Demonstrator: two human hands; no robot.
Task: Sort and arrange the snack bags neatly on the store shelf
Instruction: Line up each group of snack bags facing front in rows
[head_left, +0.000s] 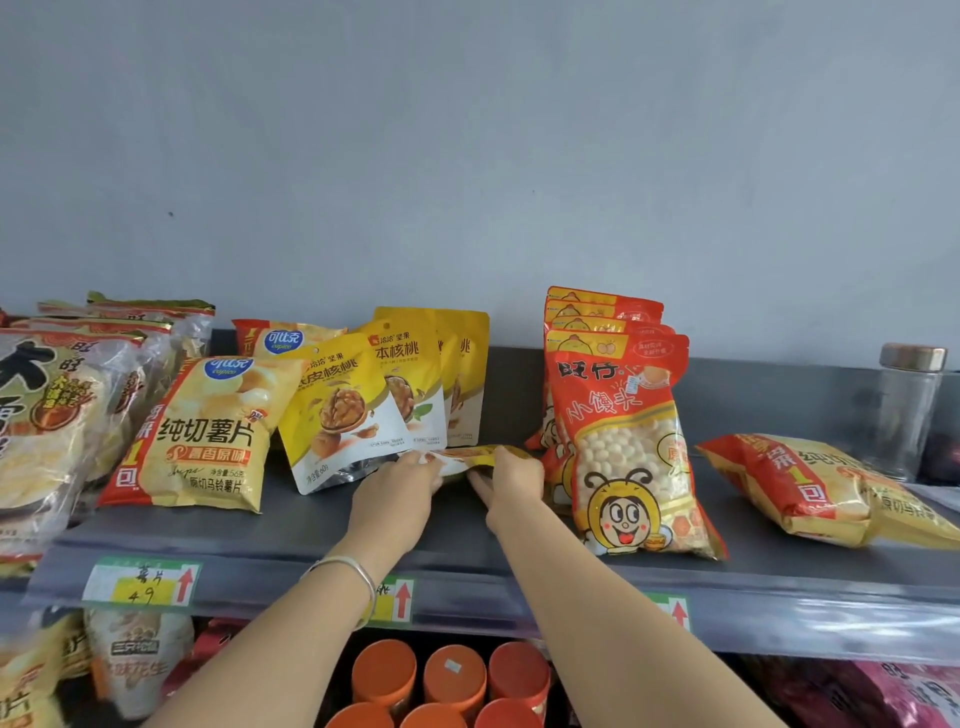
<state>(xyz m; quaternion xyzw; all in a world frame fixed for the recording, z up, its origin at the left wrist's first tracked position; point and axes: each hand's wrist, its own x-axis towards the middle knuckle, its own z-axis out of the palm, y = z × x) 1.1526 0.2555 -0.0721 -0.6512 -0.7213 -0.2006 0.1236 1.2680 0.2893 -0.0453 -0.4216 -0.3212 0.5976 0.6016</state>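
Fingers (423, 470) of both hands pinching flat walnut pouch (470, 457). Long axis left-right, between left hand (397, 491) and right hand (511, 480). Needs standing upright.

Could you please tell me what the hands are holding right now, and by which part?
Both hands, left and right, grip a flat-lying yellow walnut pouch by its near edge.

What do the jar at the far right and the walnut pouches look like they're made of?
The jar looks like clear glass, possibly hard plastic: you see through it, and its cap has a brushed metal sheen. The walnut pouches look like glossy printed plastic film; the front one's bottom gusset shows silvery foil.
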